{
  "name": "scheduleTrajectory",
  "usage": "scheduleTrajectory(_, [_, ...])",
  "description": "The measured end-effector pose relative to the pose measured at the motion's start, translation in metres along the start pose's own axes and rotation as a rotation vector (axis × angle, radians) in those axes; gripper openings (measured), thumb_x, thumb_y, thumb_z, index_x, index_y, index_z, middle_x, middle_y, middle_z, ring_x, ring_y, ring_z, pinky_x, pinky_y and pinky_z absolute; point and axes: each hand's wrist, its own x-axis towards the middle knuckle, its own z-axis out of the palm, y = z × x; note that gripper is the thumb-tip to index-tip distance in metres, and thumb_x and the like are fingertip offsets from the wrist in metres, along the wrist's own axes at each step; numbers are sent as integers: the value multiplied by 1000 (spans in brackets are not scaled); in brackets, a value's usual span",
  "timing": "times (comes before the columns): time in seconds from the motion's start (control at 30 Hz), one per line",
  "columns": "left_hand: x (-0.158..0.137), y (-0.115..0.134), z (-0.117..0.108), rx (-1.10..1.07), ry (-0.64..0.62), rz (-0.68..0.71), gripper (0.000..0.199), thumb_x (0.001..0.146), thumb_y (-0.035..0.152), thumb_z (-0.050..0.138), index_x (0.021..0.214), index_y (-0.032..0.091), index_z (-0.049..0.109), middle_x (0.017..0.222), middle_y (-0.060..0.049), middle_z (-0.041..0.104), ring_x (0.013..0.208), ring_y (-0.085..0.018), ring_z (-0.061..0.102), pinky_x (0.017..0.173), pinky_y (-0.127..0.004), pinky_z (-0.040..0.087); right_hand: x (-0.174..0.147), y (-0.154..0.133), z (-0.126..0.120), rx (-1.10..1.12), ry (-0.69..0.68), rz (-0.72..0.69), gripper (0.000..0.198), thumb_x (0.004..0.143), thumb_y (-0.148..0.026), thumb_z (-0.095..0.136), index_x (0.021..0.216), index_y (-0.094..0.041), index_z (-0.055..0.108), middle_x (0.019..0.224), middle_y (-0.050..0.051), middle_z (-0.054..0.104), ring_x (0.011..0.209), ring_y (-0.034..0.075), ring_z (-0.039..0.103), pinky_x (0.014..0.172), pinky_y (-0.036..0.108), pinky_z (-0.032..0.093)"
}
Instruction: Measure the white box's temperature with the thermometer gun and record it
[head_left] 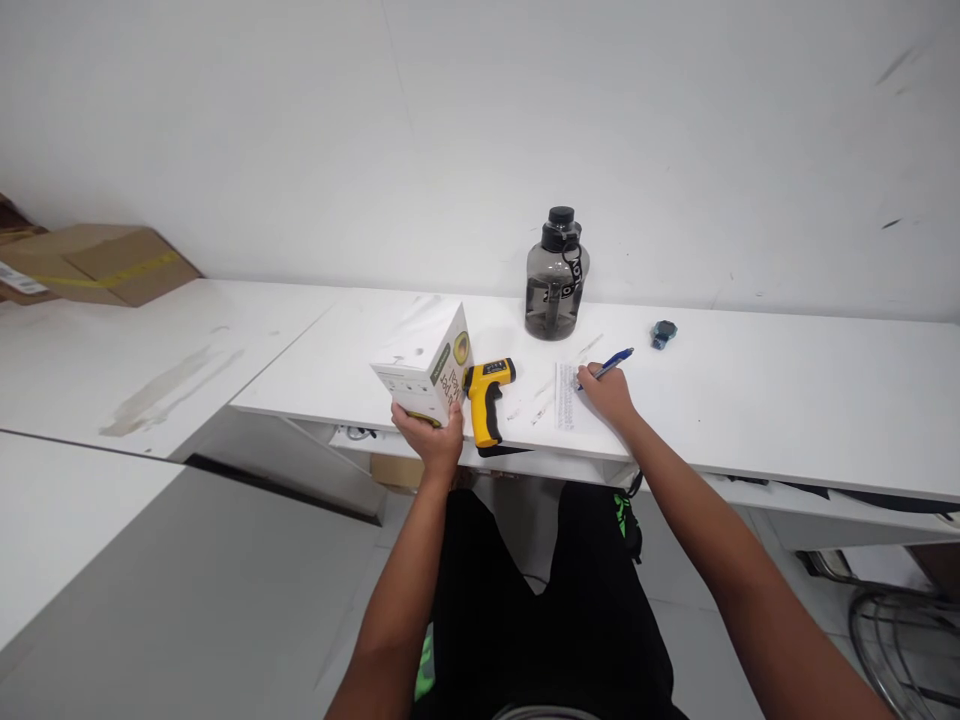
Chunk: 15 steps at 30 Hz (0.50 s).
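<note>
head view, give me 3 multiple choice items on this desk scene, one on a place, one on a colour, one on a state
1. Where does the yellow thermometer gun lie?
A. between the white box and the paper sheet
B. behind the water jug
C. on the cardboard box

2. What colour is the pen?
A. red
B. blue
C. green

3. How is the white box held?
A. lying untouched on the desk
B. gripped at its near bottom edge by the left hand
C. pinned under the jug

Answers:
1 A, the gun sits on the white desk right of the box and left of the paper sheet.
2 B, its barrel is blue in the right hand.
3 B, the left hand closes on the box's lower edge; the dark water jug stands apart, farther back.
</note>
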Motion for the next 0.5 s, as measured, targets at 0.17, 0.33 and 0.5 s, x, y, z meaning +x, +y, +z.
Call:
scheduleTrajectory(0.17, [-1, 2, -1, -3, 3, 17, 103, 69, 42, 73, 146, 10, 12, 144, -26, 30, 138, -32, 34, 115, -47, 27, 0, -1, -1, 12, -49, -8, 36, 77, -38, 50, 50, -24, 30, 49, -5, 34, 53, 13, 35, 57, 28, 30])
scheduleTrajectory(0.33, [0, 0, 0, -12, 20, 50, 101, 69, 42, 72, 144, 9, 14, 143, -27, 31, 138, -33, 34, 114, -48, 27, 0, -1, -3, 48, -16, 2, 33, 77, -38, 49, 50, -24, 37, 50, -3, 44, 57, 15, 43, 59, 28, 34])
scheduleTrajectory(0.5, [0, -1, 0, -22, -1, 10, 105, 68, 41, 74, 146, 10, 12, 143, -27, 32, 138, -33, 35, 115, -49, 26, 2, 1, -2, 77, 21, -9, 33, 78, -42, 50, 52, -24, 43, 51, -1, 50, 62, 18, 49, 62, 29, 38])
